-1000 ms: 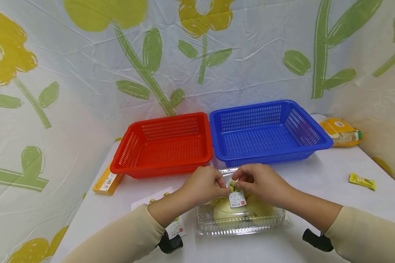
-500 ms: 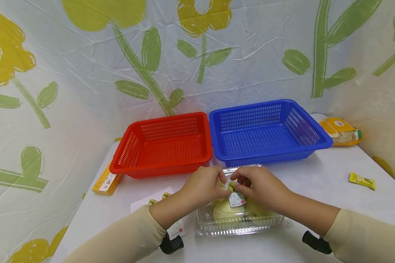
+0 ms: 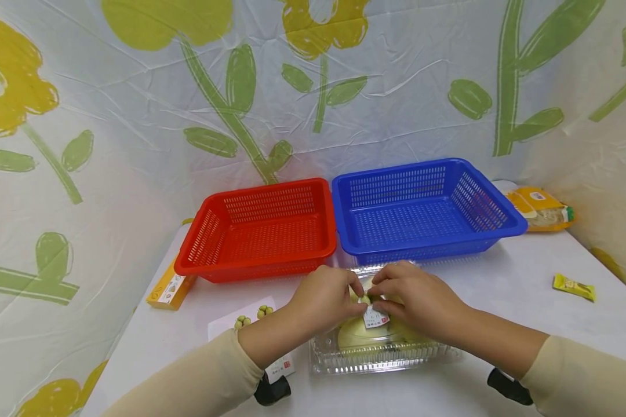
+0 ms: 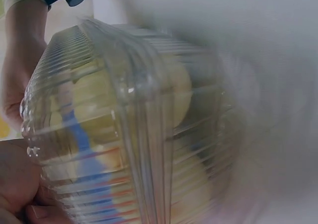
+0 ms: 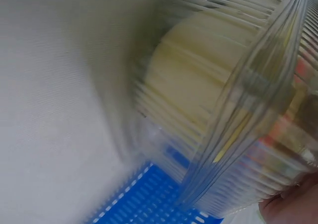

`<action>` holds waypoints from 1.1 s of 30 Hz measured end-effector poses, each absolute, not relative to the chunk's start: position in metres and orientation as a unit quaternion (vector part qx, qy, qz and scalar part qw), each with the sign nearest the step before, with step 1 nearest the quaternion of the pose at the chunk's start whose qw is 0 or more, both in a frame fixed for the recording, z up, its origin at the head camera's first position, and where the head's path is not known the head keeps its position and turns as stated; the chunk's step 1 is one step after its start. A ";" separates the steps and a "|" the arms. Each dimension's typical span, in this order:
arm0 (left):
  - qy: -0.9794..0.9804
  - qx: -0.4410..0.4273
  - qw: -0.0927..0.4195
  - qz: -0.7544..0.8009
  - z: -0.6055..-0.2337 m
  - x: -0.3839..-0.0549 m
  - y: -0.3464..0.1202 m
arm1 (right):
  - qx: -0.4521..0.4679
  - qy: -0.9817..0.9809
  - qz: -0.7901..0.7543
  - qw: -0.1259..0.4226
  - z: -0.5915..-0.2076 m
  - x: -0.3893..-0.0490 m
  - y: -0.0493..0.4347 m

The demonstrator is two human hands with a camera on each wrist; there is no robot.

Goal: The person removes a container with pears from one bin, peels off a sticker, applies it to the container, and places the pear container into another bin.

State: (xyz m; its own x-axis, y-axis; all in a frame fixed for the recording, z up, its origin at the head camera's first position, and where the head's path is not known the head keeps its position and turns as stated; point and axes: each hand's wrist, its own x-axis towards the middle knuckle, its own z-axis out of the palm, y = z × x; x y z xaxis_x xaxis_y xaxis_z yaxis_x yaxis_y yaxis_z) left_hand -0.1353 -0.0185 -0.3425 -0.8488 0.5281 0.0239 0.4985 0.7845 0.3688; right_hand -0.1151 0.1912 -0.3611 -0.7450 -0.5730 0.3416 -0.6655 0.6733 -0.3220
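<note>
A clear plastic clamshell box (image 3: 386, 364) with large pale-yellow rounded pieces inside lies in front of the baskets. On its lid is a small white sticker (image 3: 377, 318) with green fruit pictures, handwriting and a red stamp mark. My left hand (image 3: 326, 298) pinches the sticker's upper left edge between thumb and index finger. From the other side my right hand (image 3: 419, 298) holds its upper right part, thumb and fingertips hiding much of the green print. Both wrist views show the box's ribbed side, with part of my right hand (image 5: 293, 204) at the lower right in the right wrist view.
A sticker sheet (image 3: 224, 323) lies left of the box, partly under my left forearm. Behind stand a red basket (image 3: 255, 269) and a blue basket (image 3: 438, 246). An orange box (image 3: 171, 289) sits left, an orange food bag (image 3: 542, 208) and a yellow packet (image 3: 574, 287) right.
My right hand has shifted slightly left and its fingers now cover more of the sticker's upper part. The left hand stays nearly in place; the box has not moved.
</note>
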 end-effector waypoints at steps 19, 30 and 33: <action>0.946 0.312 0.015 0.084 -0.345 -0.124 -0.022 | 0.334 -0.926 0.155 0.081 -0.363 -0.113 0.208; 0.957 0.285 0.032 0.041 -0.347 -0.120 -0.026 | 0.309 -0.944 0.120 0.012 -0.358 -0.111 0.211; 0.958 0.283 0.030 0.038 -0.348 -0.120 -0.026 | 0.313 -0.943 0.110 0.000 -0.357 -0.111 0.212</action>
